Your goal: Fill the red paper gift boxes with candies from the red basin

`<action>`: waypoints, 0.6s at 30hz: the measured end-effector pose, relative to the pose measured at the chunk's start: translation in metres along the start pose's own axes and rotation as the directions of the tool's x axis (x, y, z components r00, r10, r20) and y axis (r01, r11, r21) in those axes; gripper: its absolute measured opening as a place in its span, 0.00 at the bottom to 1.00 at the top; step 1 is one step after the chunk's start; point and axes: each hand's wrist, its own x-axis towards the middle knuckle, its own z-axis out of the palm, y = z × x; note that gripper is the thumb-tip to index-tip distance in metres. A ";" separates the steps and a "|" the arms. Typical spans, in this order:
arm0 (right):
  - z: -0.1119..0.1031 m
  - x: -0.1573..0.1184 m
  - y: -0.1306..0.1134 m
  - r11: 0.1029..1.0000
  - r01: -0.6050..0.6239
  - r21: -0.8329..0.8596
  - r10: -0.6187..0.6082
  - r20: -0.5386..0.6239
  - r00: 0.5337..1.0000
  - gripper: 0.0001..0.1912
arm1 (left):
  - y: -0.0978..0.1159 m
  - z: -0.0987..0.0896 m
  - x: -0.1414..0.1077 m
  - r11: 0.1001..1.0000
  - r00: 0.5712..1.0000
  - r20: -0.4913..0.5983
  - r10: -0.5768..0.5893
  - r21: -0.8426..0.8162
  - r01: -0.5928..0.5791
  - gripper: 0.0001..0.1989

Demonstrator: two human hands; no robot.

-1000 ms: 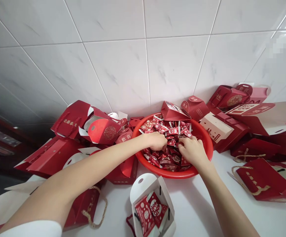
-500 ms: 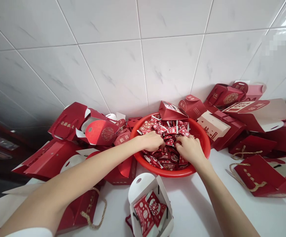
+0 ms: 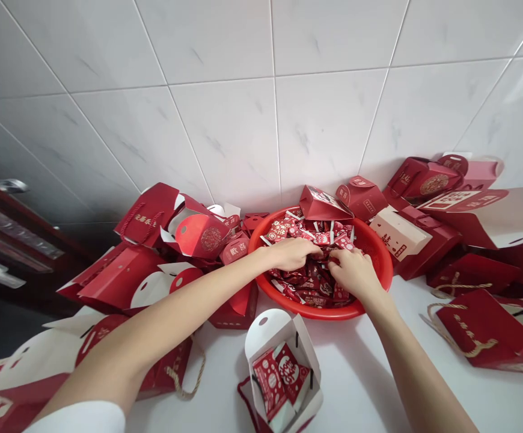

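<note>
A red plastic basin [image 3: 385,264] holds a heap of small red wrapped candies [image 3: 315,285]. My left hand [image 3: 295,254] is over the middle of the heap, fingers curled together with their tips down among the wrappers. Close by on its right, my right hand [image 3: 354,270] bends its fingers into the same heap. What lies between the fingertips of either hand is hidden. In front of the basin stands an open gift box [image 3: 313,367] with a white inside and raised round flap. Red candy packets [image 3: 270,382] lie inside it.
Red gift boxes with rope handles crowd both sides, such as a box [image 3: 144,216] at left and a box [image 3: 487,325] at right. A small red box [image 3: 324,203] rests on the basin's back rim. Behind rises a tiled wall [image 3: 225,132]; a dark cabinet [image 3: 27,228] stands far left.
The view has swung slightly left. My left hand has moved right and a little farther back over the candies, nearer my right hand, which stays about where it was in the basin.
</note>
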 end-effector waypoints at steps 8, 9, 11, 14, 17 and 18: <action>0.000 -0.002 0.000 1.000 0.007 0.006 -0.007 -0.015 1.000 0.19 | 0.011 -0.001 -0.007 0.997 0.994 0.082 0.069 -0.043 -0.066 0.23; 0.000 -0.002 0.000 1.000 0.007 0.007 -0.007 -0.016 1.000 0.19 | 0.015 0.001 -0.006 0.996 0.990 0.109 0.084 -0.034 -0.080 0.22; 0.000 -0.002 0.001 1.000 0.009 0.013 -0.009 -0.017 1.000 0.19 | 0.025 0.006 -0.002 0.996 0.984 0.158 0.085 -0.003 -0.085 0.22; 0.000 -0.001 0.001 1.000 0.009 0.027 -0.008 -0.020 1.000 0.19 | 0.035 0.015 0.007 0.998 0.982 0.186 0.041 0.049 -0.051 0.24; 0.000 -0.001 0.002 0.999 0.011 0.047 -0.010 -0.027 1.000 0.18 | 0.038 0.019 0.015 0.998 0.986 0.167 0.007 0.055 -0.016 0.18; 0.001 -0.001 0.003 0.998 0.013 0.055 -0.011 -0.032 0.999 0.18 | 0.037 0.019 0.016 0.999 0.987 0.158 0.001 0.044 -0.008 0.15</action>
